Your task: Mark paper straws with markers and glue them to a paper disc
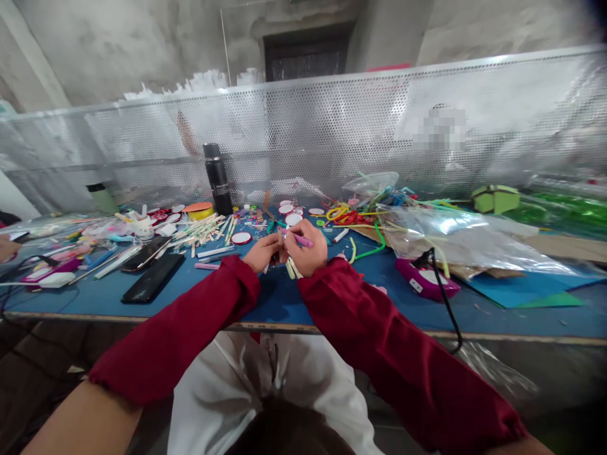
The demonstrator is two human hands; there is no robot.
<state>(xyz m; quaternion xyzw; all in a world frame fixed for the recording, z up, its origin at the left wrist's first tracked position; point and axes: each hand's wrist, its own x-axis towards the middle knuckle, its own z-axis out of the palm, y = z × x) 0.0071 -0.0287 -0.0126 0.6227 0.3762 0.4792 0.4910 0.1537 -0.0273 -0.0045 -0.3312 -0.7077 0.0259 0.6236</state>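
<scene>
Above the blue tabletop [275, 306], my right hand [310, 254] is closed around a pink-purple marker pen [303, 241], whose tip points toward my left hand. My left hand [262, 253] is closed in a pinch close beside it, holding something small and pale that I cannot make out. The fingers of both hands nearly meet. Under them, partly hidden, lie pale yellowish strips [291, 270]. Left of my hands are a grey-white marker [217, 252] and a pink marker [207, 266]. A white round lid with a red rim [241, 238] lies just behind.
Two dark phones [152, 279] lie at the left, near a pile of sticks [208, 229]. A black bottle [217, 180] stands by the perforated metal screen [327, 139]. Rightward are a purple device [425, 278] with a black cable, coloured pipe cleaners [348, 216] and plastic bags [467, 237]. Someone's hand [6, 248] shows far left.
</scene>
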